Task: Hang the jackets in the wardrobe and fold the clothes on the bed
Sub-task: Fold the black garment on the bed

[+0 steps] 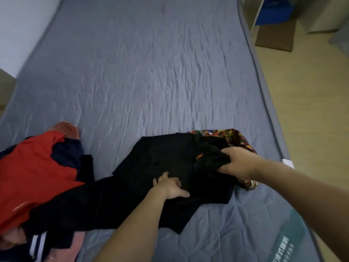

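right hand (238, 163) is gripping bunched black garment (166, 167); left hand (171, 187) is pressing it flat, fingers spread. soft, limp; best taken at edges.

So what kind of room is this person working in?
Most likely a bedroom at home. A bed with a grey-blue quilted cover fills the view, clothes lie on it, among them a black garment and a red and navy jacket, and beside it runs a pale wood floor.
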{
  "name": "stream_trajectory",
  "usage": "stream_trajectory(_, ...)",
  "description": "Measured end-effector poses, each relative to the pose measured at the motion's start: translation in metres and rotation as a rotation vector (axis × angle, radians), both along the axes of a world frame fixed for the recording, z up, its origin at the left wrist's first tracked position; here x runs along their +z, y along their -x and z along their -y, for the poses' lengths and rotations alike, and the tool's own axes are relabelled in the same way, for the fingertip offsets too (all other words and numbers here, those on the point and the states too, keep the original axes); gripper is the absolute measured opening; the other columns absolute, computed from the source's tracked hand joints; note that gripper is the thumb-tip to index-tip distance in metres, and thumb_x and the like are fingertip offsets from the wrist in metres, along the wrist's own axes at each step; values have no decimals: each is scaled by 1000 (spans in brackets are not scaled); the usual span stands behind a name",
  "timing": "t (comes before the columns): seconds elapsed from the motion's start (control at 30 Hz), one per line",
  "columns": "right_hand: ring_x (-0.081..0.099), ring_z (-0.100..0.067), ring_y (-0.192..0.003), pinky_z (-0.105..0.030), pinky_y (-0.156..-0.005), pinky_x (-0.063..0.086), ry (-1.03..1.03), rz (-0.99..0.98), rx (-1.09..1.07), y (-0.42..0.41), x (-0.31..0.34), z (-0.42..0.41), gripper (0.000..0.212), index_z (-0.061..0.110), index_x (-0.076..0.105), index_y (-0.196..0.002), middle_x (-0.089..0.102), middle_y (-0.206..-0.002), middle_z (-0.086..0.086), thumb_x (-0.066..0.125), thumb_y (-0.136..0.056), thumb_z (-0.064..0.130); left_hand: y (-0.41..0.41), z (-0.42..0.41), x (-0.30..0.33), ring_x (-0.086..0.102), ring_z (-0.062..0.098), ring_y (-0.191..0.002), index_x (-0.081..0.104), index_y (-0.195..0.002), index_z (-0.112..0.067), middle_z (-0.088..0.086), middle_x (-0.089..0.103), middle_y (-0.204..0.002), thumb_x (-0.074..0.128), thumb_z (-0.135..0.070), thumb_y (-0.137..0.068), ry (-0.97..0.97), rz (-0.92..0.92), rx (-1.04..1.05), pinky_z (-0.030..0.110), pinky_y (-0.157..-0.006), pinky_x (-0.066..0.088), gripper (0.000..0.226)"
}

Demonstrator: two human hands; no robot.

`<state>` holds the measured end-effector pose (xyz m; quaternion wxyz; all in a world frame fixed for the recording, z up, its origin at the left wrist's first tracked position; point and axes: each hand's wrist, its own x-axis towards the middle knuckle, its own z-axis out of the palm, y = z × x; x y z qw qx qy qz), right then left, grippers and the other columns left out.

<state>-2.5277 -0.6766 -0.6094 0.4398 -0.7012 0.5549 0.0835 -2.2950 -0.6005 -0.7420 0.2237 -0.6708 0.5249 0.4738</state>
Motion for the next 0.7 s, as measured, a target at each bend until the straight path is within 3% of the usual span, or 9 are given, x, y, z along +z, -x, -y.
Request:
stream_trajectory(0.07,61,-6,-74,-22,-58,41,2,8,-49,11,1,-5,16,28,59,-74,65,-76,10,69,-81,37,9,-18,-11,6,32,-148,53,-128,-30,10,1,-163,69,-61,-75,4,-4,-38,51,-120,-4,64)
stream_trajectory(0.2,59,-4,-80,-19,-59,40,-11,-26,-52,21,16,-8,15,29,61,-93,65,-88,10,63,-87,43,18,-41,-12,-8,30,-150,7,-155,-28,7,-14,-163,73,-59,-71,106,100,13,55,-120,-5,111)
stream_trajectory(0.33,54,-3,-77,-17,-58,36,46,-85,60,19,26,-9,21,34,51,-104,59,-90,11,58,-90,47,10,-20,-8,-19,30,-149,-17,-155,-27,6,-23,-161,78,-52,-68,179,150,53,56,-119,-9,131)
stream_trajectory(0.43,53,-8,-78,-23,-62,39,15,-202,188,19,26,-14,18,38,47,-103,56,-89,12,54,-90,50,9,-3,-11,-18,25,-149,-11,-156,-31,1,-16,-164,70,-35,-71,105,-57,128,55,-118,-14,118)
stream_trajectory(0.53,56,-23,-105,-29,-85,44,-135,-436,307,18,28,-24,36,29,54,-122,59,-120,-2,52,-91,46,14,4,-17,-19,23,-149,-5,-156,-35,-2,-13,-165,63,-40,-78,127,-154,224,56,-115,-19,104)
stream_trajectory(0.63,47,-30,-126,-25,-91,35,-424,-636,507,11,31,-37,48,8,44,-142,48,-142,-12,45,-101,34,25,-5,-21,-19,30,-149,5,-156,-34,2,-12,-164,69,-55,-74,171,74,-145,58,-108,-24,106)
stream_trajectory(0.7,46,-29,-125,-23,-95,35,-615,-704,544,10,36,-39,46,2,43,-143,45,-145,-16,44,-103,24,39,-13,-17,5,34,-148,31,-151,-29,7,9,-161,69,-53,-77,127,86,-389,60,-117,-8,86)
